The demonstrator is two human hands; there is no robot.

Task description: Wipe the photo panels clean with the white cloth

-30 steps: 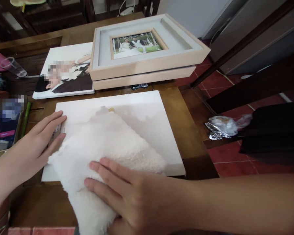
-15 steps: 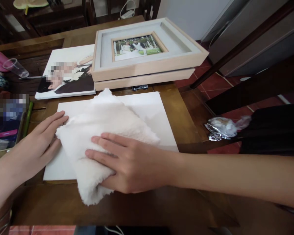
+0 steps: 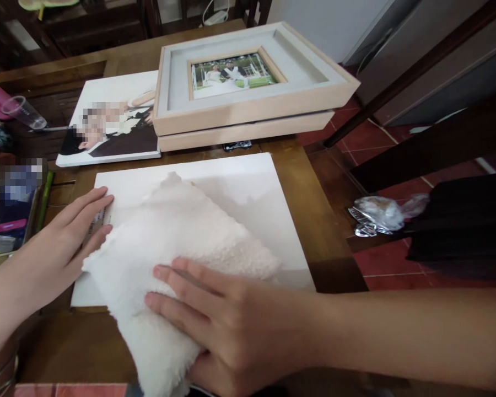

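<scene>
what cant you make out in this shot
- White board, head view: its near left part is hidden under the fluffy white cloth.
- Right hand: palm pressed on the cloth, thumb hidden beneath the hand.
- Left hand: forearm cut off by the left edge.
- Canvas photo: faces blurred; its right edge hidden behind the stacked frames.
- Small dark object under the frames: mostly hidden.

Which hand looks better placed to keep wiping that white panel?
Probably the right hand: it lies flat on the fluffy cloth. The left hand only rests on the white panel's left edge.
</scene>
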